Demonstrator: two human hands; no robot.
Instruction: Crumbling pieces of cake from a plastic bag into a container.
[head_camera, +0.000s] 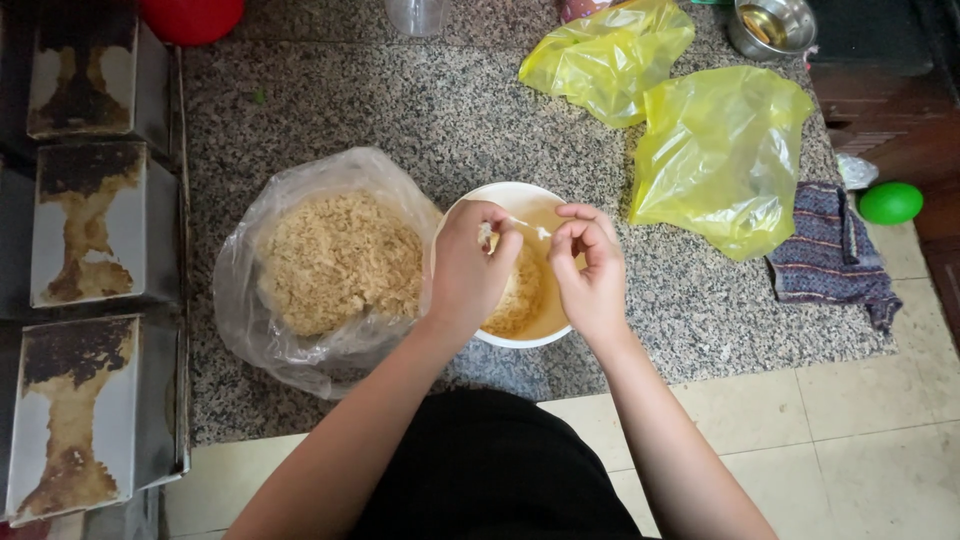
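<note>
Both my hands hover over a white bowl (512, 193) holding yellowish liquid and a clump of pale shredded food. My left hand (470, 265) and my right hand (592, 265) pinch a small whitish strand between their fingertips above the bowl. Just left of the bowl lies an open clear plastic bag (300, 350) full of tan shredded food (340, 260), touching my left wrist.
The speckled granite counter (440, 110) carries two crumpled yellow plastic bags (720, 150), a striped cloth (830, 250) at the right edge, a steel cup (770, 25) and a clear cup (417, 14) at the back. Stained metal boxes (85, 230) line the left. A green ball (890, 203) lies right.
</note>
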